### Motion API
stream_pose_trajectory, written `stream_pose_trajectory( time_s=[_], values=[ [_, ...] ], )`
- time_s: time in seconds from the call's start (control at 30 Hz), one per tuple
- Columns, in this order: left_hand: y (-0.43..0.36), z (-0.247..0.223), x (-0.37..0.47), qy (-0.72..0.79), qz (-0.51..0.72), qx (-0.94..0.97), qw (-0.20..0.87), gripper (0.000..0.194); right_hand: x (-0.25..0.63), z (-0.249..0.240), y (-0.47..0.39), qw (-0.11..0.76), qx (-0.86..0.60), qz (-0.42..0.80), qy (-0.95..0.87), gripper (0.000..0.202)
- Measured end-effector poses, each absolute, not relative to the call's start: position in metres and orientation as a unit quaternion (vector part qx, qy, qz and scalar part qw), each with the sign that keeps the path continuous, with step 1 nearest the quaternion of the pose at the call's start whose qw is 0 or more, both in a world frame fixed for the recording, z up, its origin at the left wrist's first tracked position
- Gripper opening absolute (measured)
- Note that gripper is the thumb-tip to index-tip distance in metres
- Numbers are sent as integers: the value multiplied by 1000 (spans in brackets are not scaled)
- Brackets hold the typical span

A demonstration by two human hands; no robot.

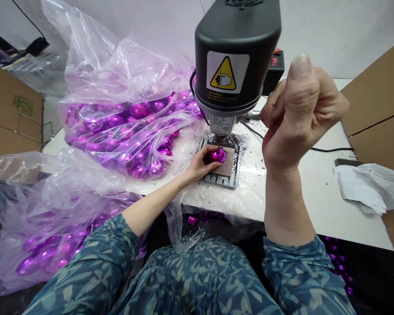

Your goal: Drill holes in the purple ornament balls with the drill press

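Note:
My left hand (202, 164) pinches a shiny purple faceted ball (219, 155) between thumb and fingers. The ball rests on a brown pad (229, 162) on the metal base plate (231, 183) of a black bench drill press (238, 48). Directly above the ball is the spindle end (220, 139). My right hand (300, 109) is closed in a fist at the right of the machine, around its feed handle. Most of that handle is hidden by the fist; a short metal shaft (253, 115) shows beside it.
Clear plastic bags (118, 118) of purple balls lie left of the press and lower left (49, 249). Dark shavings dot the white table (315, 183). A crumpled white sheet (371, 183), cardboard boxes (377, 105) and a black cable (330, 150) are at right. More balls (192, 220) sit below the table edge.

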State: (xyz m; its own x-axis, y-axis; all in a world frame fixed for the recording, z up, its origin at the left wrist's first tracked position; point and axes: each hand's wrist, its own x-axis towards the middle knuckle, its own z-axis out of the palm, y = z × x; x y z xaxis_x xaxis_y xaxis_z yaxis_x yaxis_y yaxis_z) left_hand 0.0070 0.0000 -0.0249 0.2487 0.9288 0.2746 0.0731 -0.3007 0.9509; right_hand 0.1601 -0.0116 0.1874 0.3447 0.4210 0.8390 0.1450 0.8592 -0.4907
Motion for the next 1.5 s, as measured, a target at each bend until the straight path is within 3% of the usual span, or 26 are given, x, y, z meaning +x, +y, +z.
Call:
stream_pose_trajectory(
  time_s=[0.47, 0.73, 1.2, 1.33, 1.5],
  values=[
    [2, -33, 9, 367, 505, 627, 466, 69, 163, 141, -16, 783, -244, 19, -571, 66],
    [2, -36, 9, 363, 511, 639, 446, 68, 168, 124, -4, 785, -121, -62, -604, 55],
    [3, -40, 11, 363, 520, 637, 439, 62, 177, 109, -1, 744, -30, -79, -662, 46],
    [3, -34, 13, 387, 516, 636, 424, 56, 174, 124, -7, 753, -68, -54, -653, 48],
    [-21, -1, 12, 498, 478, 632, 352, 45, 169, 177, -4, 762, -226, 54, -605, 57]
  ],
)
